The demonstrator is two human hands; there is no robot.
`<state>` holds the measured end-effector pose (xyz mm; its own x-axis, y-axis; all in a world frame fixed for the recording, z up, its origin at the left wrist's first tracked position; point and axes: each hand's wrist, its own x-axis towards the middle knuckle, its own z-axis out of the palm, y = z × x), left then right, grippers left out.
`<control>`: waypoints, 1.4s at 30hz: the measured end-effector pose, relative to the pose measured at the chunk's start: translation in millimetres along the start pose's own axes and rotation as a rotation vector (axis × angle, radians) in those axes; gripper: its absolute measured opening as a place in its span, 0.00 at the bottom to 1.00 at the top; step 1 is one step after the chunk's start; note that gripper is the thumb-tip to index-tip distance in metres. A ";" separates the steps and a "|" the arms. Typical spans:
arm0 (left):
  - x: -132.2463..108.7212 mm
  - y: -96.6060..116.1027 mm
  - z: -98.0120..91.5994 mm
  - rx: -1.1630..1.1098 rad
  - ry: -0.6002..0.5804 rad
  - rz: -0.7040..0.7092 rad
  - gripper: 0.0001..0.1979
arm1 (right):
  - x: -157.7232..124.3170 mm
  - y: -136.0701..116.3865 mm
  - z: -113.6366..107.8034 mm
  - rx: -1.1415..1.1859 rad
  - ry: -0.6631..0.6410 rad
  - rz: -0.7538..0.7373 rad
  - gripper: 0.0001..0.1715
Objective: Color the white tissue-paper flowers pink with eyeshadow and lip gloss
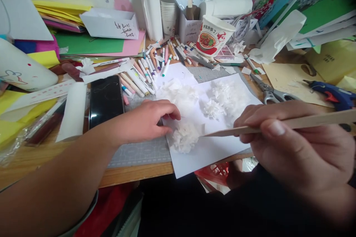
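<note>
My left hand [151, 120] rests over the mat's edge, thumb and fingers apart, just left of a crumpled ruffled white paper tuft [185, 137]. In my right hand [300, 144] is a long flat wooden stick [230, 131], held between thumb and fingers. Its narrow tip points left and reaches the right side of that tuft; whether it touches cannot be made out. White paper sheets [219, 152] lie under the tuft. Further back on them sit a loose white tissue-like heap [178, 92] and another ruffled white paper heap [228, 98].
A black phone [106, 100] lies left of my left hand. Many markers [150, 66] are strewn behind. An instant-noodle paper cup [213, 39] stands at the back. Scissors [268, 90] and a blue glue gun [333, 92] lie at right. The sheet overhangs the wooden table edge [139, 174].
</note>
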<state>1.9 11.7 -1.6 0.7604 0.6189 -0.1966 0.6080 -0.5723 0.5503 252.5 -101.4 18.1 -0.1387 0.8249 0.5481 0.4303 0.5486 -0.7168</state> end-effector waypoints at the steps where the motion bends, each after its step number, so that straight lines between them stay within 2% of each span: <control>1: 0.0 -0.1 0.1 -0.005 0.013 0.004 0.10 | 0.5 -0.1 3.3 0.038 -0.038 -0.016 0.09; 5: -1.2 1.5 -0.7 -0.040 0.082 0.032 0.04 | 4.1 -4.4 15.6 0.015 -0.249 -0.136 0.08; 8: -4.0 5.7 -2.9 -0.130 0.181 0.129 0.03 | 5.3 -4.6 22.2 -0.040 -0.308 -0.236 0.08; 11: -7.3 10.7 -2.2 -0.178 0.184 0.283 0.05 | 4.1 -2.1 27.0 -0.066 -0.307 -0.298 0.05; 14: -9.9 13.9 1.9 -0.070 0.120 0.343 0.07 | 3.0 -0.2 30.6 -0.084 -0.304 -0.317 0.04; 18: -10.9 14.3 6.7 0.035 0.093 0.342 0.09 | 3.3 -1.0 31.4 -0.090 -0.301 -0.315 0.05; 23: -7.7 11.7 10.1 0.120 0.076 0.305 0.06 | 3.5 -6.7 23.2 -0.134 -0.326 -0.338 0.05; 27: -5.4 9.1 12.3 0.138 0.069 0.313 0.06 | 3.3 -8.9 18.3 -0.117 -0.342 -0.313 0.07; 32: -7.2 10.8 9.4 0.110 0.071 0.300 0.06 | 3.2 -6.8 21.3 -0.090 -0.328 -0.354 0.07; 36: -9.8 16.5 5.1 0.014 0.090 0.278 0.06 | 2.4 -7.9 21.0 -0.076 -0.317 -0.288 0.09; 39: -10.5 18.1 3.2 -0.046 0.074 0.297 0.05 | -0.7 -8.6 21.8 0.094 -0.233 -0.192 0.12; 42: -11.1 15.4 0.6 -0.078 0.003 0.305 0.04 | -6.5 -8.3 24.5 0.271 -0.152 -0.028 0.09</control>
<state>3.0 -4.4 8.6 0.9044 0.4266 -0.0106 0.3326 -0.6891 0.6438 228.0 -107.9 10.0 -0.2882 0.8084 0.5132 0.1738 0.5712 -0.8022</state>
